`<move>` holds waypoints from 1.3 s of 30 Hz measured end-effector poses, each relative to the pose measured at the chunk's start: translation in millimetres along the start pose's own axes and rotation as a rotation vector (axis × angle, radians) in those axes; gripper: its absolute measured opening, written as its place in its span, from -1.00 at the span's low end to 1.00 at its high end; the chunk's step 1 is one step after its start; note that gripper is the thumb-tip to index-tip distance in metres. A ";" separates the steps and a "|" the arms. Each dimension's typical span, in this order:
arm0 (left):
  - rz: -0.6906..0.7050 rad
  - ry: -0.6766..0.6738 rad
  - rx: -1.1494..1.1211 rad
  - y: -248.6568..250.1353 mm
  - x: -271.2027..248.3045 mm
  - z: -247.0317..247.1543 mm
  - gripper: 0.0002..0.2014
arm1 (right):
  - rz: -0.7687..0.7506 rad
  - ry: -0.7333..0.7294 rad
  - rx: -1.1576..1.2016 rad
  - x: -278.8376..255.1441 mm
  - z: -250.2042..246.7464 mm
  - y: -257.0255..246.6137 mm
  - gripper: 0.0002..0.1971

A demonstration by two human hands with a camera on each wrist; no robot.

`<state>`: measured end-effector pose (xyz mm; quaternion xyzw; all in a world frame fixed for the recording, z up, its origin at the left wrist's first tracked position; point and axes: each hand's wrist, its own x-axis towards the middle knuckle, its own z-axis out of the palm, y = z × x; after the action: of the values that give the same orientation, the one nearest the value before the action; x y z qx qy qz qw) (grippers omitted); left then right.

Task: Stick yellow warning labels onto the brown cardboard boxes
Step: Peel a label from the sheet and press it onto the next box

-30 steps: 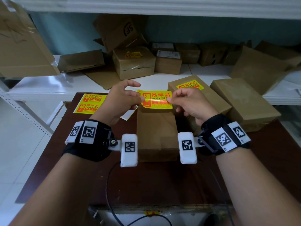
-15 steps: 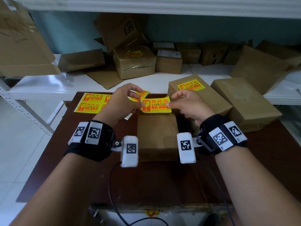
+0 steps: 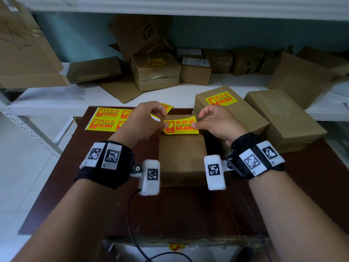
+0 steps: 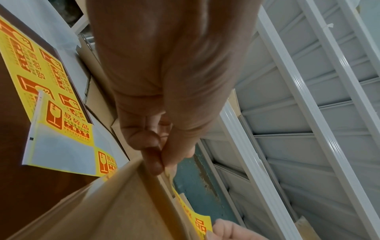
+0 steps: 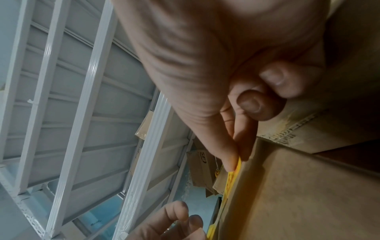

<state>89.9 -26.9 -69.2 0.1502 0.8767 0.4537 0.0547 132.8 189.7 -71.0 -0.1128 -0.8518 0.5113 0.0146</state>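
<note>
A dark brown table [image 3: 94, 195] fills the middle of the room in front of white shelving [image 3: 56, 103] piled with cardboard, much of it cut off at the edges. On the table a plain brown box [image 3: 181, 154] lies between the wrists, its near end partly hidden by the wrist cameras. To its right a box already labelled [image 3: 232, 114] is touching a bare box [image 3: 283, 118]. At the left lies a label sheet [image 3: 105, 120], its right part hidden behind the left hand [image 3: 143, 121].

Both hands hold one yellow label [image 3: 180, 126] over the plain box's far end. I cannot tell whether it touches the cardboard. The left hand pinches its left edge between thumb and fingertip, and the right hand [image 3: 217, 123] pinches its right edge, other fingers curled. From the wrists the label shows only edge-on.
</note>
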 end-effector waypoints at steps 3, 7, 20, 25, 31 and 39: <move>0.010 -0.005 0.019 -1.2 0.2 0.0 -0.78 | 0.000 -0.009 -0.015 0.1 -0.2 0.5 -0.71; 0.019 -0.018 0.053 -2.6 0.5 0.9 -0.77 | -0.004 -0.017 -0.019 0.3 0.4 1.8 -0.71; 0.055 -0.036 0.087 -3.8 1.0 2.0 -0.75 | -0.013 -0.025 -0.056 3.2 1.7 4.6 -0.70; 0.065 -0.035 0.109 -2.1 -0.1 2.3 -0.78 | -0.018 -0.036 -0.058 4.2 1.9 5.8 -0.72; 0.060 -0.030 0.117 1.1 -1.2 1.9 -0.75 | -0.007 -0.053 -0.076 3.0 -1.7 4.4 -0.76; 0.074 -0.026 0.105 -4.3 0.9 5.4 -0.77 | 0.014 -0.070 -0.089 6.4 -2.1 8.2 -0.75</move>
<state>89.3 -24.7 -75.8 0.1908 0.8924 0.4069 0.0413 128.4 196.6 -77.8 -0.1014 -0.8728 0.4768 -0.0236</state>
